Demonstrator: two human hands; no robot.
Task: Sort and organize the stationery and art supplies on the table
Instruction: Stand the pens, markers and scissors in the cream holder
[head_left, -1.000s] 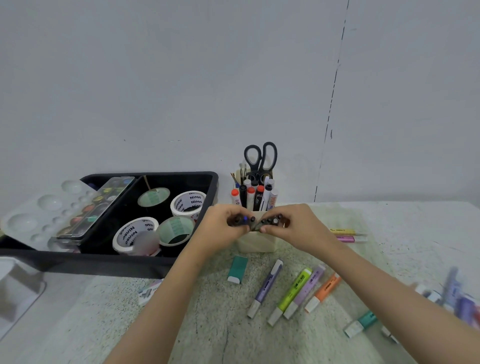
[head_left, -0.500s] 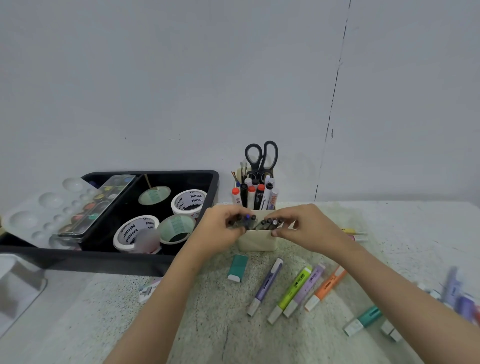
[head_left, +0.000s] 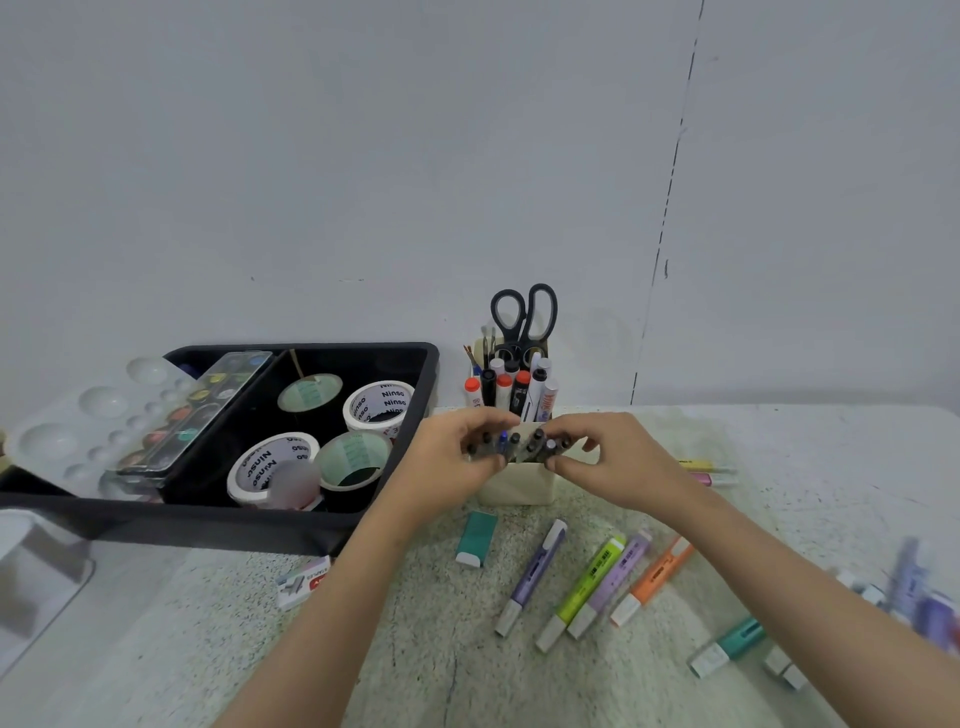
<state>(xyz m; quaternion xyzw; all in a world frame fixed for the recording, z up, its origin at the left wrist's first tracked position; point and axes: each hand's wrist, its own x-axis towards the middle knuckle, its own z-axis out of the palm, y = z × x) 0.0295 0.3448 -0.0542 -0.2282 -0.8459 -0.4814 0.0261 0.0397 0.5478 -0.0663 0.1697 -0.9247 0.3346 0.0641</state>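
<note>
Both hands meet over the table, toward its far edge, about midway along it.

- Left hand (head_left: 447, 462): fingers and thumb curled, pinching the left end of a bundle of pens (head_left: 519, 448).
- Right hand (head_left: 618, 462): thumb and fingers pinching the right end of the same bundle.
- The bundle is a row of dark pens side by side, and the row runs left to right between the two hands. Their round ends face up and toward the camera, so the long axes run roughly upright and look foreshortened. The lower ends are hidden behind the fingers.
- The bundle sits at the mouth of the cream holder (head_left: 514, 488). Cannot tell whether the tips are inside it.
- Behind the holder, upright markers and black scissors (head_left: 524, 317) stand handles up.
- Black tray (head_left: 208, 525) at the far-left corner holds tape rolls (head_left: 270, 460). A white palette (head_left: 78, 415) and a paint tin (head_left: 197, 410) lean on its left rim.
- Nearer the front edge, a teal eraser (head_left: 475, 538) lies just in front of the holder.
- Right of the eraser four highlighters lie side by side, white caps toward the front edge: purple highlighter (head_left: 532, 574), green highlighter (head_left: 582, 592), lilac highlighter (head_left: 610, 584), orange highlighter (head_left: 652, 584).
- Staples box (head_left: 304, 582) lies just in front of the tray.
</note>
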